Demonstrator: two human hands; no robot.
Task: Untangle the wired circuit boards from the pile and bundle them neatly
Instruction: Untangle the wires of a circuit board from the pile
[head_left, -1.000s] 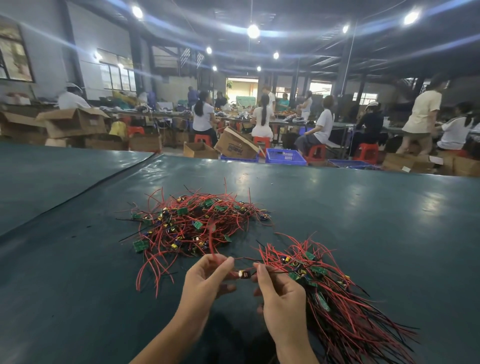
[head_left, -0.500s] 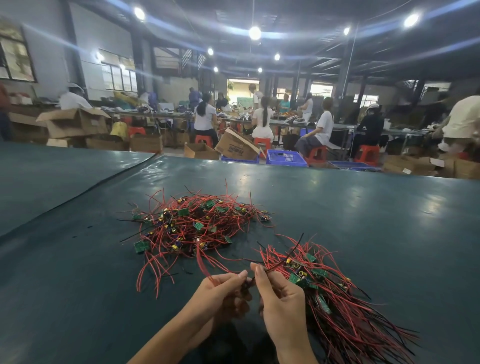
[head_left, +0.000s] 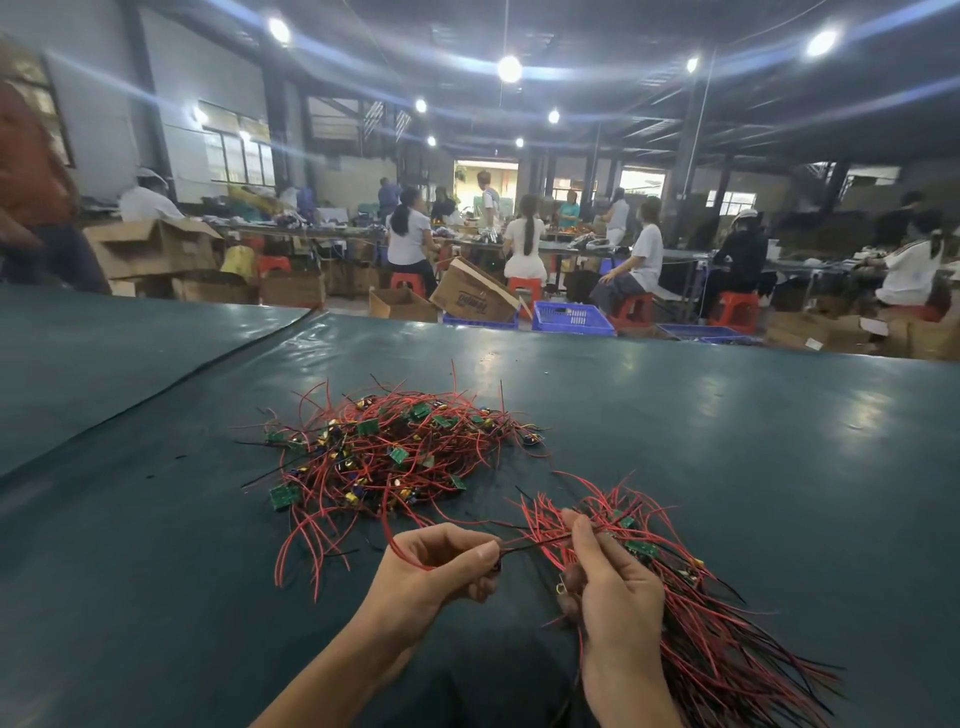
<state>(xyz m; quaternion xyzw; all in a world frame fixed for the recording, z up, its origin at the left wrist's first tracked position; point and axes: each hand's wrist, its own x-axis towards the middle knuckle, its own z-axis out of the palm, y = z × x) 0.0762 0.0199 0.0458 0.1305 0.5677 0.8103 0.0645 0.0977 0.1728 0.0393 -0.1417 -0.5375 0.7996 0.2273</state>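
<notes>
Pinching one red-and-black wire (head_left: 535, 543) together, left hand (head_left: 436, 566) and right hand (head_left: 615, 590) are hovering beside the bundle (head_left: 722, 644), pile (head_left: 384, 452) lying farther away.

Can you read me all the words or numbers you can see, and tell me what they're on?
No text here can be read for sure.
Tilted brown cardboard box: blue print, too blurred to read.
White label on a brown carton at far right: too small.
Small green circuit boards in the red-wire pile: no markings legible.
</notes>
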